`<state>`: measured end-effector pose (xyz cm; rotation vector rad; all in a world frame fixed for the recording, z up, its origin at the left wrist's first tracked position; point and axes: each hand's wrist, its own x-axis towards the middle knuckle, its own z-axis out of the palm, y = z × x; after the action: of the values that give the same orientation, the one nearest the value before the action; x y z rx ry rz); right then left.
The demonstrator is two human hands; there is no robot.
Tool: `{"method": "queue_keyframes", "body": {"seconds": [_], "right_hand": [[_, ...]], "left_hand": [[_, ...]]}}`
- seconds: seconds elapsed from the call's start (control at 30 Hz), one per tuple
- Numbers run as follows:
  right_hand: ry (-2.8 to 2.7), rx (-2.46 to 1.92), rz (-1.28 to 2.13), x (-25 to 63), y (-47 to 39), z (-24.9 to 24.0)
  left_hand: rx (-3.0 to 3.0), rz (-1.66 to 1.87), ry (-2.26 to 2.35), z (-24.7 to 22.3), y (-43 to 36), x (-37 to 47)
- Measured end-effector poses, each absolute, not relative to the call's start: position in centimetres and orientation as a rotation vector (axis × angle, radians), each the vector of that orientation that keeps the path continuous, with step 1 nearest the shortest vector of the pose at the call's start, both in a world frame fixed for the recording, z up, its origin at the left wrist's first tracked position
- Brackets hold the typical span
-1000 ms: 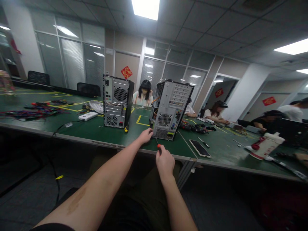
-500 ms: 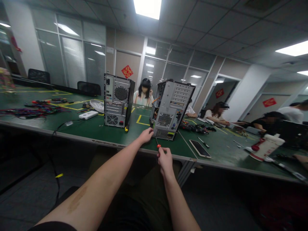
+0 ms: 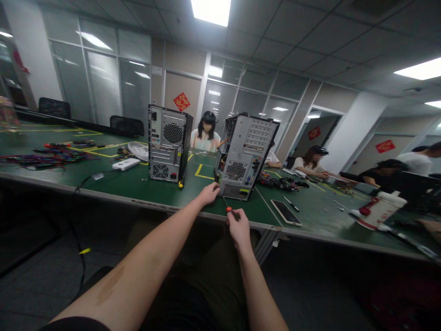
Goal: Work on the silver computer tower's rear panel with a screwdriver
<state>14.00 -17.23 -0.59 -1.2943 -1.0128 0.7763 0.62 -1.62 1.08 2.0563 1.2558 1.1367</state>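
Cables lie in a coloured tangle at the far left of the green table, with a white power strip nearer the middle. Next stands a black computer tower, upright, back panel toward you. Your left hand rests its curled fingers against the lower left corner of the grey computer case, which stands upright near the table's front edge. Just right of it, your right hand is closed around a red-handled screwdriver, its tip aimed at that corner. Further right lie a phone and a white bottle.
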Motion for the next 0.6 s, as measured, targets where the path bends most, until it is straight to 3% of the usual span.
{"method": "queue_keyframes", "body": {"seconds": [0.1, 0.2, 0.27, 0.6], "right_hand": [[-1.141, -1.420, 0.567, 13.9, -18.1, -0.3], [-1.477, -1.713, 0.076, 13.6, -18.6, -0.2], [-1.590, -1.784, -0.074, 13.6, -18.6, -0.2], [-1.082, -1.410, 0.686, 13.6, -17.1, -0.5]], "left_hand": [[2.055, 1.125, 1.252, 1.2, -1.7, 0.6], [2.063, 1.119, 1.256, 1.2, -1.8, 0.5], [2.066, 1.119, 1.254, 1.2, -1.8, 0.5], [2.058, 1.140, 1.235, 1.3, -1.9, 0.6]]}}
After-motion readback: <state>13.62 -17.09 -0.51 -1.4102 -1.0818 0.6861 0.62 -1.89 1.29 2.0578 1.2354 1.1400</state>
